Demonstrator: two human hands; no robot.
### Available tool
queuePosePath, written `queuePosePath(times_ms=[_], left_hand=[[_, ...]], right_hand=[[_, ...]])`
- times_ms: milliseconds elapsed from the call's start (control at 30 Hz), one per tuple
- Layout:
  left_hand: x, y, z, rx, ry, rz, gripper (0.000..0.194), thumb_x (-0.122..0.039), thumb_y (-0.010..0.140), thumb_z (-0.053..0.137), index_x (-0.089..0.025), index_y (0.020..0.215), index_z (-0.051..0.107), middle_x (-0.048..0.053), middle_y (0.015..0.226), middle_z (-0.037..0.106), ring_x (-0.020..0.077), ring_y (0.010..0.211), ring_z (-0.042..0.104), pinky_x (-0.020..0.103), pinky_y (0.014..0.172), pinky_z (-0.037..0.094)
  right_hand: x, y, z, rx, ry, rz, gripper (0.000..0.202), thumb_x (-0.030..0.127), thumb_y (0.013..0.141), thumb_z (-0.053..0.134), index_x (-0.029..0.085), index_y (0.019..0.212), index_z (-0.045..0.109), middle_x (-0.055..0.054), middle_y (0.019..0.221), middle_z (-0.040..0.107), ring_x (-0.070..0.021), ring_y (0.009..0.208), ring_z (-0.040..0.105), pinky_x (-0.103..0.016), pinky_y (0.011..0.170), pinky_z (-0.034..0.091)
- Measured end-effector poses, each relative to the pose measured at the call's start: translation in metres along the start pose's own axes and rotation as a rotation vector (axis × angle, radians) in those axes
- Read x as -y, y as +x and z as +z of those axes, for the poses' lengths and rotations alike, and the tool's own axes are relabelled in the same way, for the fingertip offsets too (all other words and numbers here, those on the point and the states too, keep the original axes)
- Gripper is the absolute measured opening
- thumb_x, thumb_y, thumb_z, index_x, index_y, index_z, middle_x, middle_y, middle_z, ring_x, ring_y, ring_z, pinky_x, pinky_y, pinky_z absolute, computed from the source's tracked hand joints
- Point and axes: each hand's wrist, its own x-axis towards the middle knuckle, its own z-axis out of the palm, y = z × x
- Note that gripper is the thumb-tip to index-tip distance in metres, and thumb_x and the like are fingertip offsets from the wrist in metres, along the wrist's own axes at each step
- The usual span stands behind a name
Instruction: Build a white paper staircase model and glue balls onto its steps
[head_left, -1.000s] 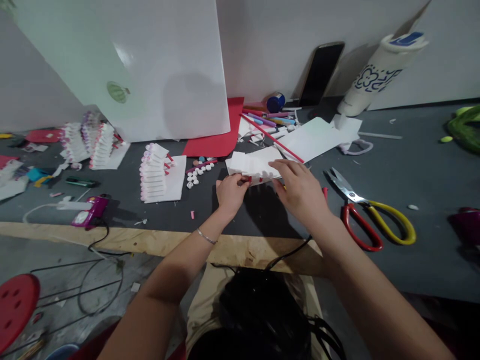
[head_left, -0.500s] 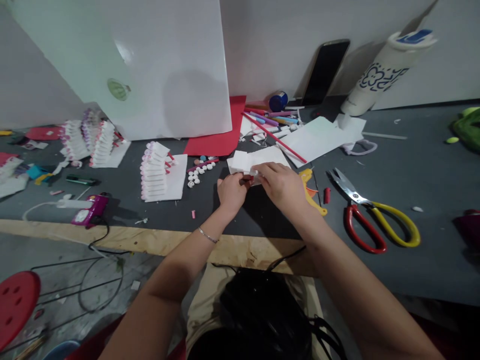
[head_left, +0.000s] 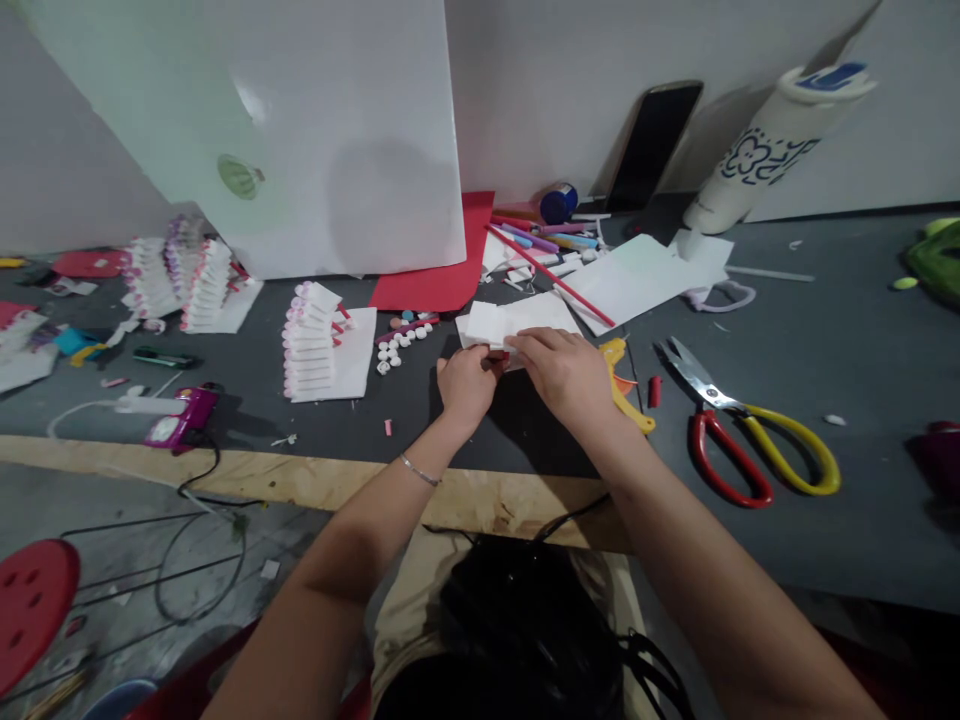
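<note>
My left hand (head_left: pixel 469 386) and my right hand (head_left: pixel 571 378) meet over a white paper sheet (head_left: pixel 546 312) near the table's front edge. Between their curled fingertips is a small folded white paper piece (head_left: pixel 486 324), with a bit of red showing under it. Both hands are closed at its near edge; the fingertips partly cover it. Just right of my right hand, and partly behind it, lies a yellow tool (head_left: pixel 640 418) with an orange part. A short red piece (head_left: pixel 655 391) lies beside that.
Large scissors (head_left: pixel 716 398) lie open at right. Left of my hands are white beads (head_left: pixel 390 352) and a fan-like row of white paper strips (head_left: pixel 310 345). Behind are red paper (head_left: pixel 427 290), a red stick (head_left: pixel 551 277), a leaning phone (head_left: pixel 652 145) and a tumbler (head_left: pixel 772 150).
My right hand's fingers have shifted slightly and lie flatter against the folded paper. My left hand has barely moved, and the view has shifted a little.
</note>
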Motion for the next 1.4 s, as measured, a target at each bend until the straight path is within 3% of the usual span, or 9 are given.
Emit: queuePosePath(times_ms=[1400], left_hand=[[0.0042,-0.0071,0.0091,-0.054,0.012,0.070,0.019,-0.032,0.093,0.055,-0.030,0.099,0.073,0.002,0.101,0.075,0.0219,0.103,0.063,0.036,0.088,0.036]], right_hand=[[-0.0001,-0.0049,0.0063,-0.054,-0.014,0.012,0.030,0.018,0.097,0.046,0.021,0.118,0.068,-0.009,0.115,0.073,-0.0249,0.097,0.066,-0.036,0.076,0.046]])
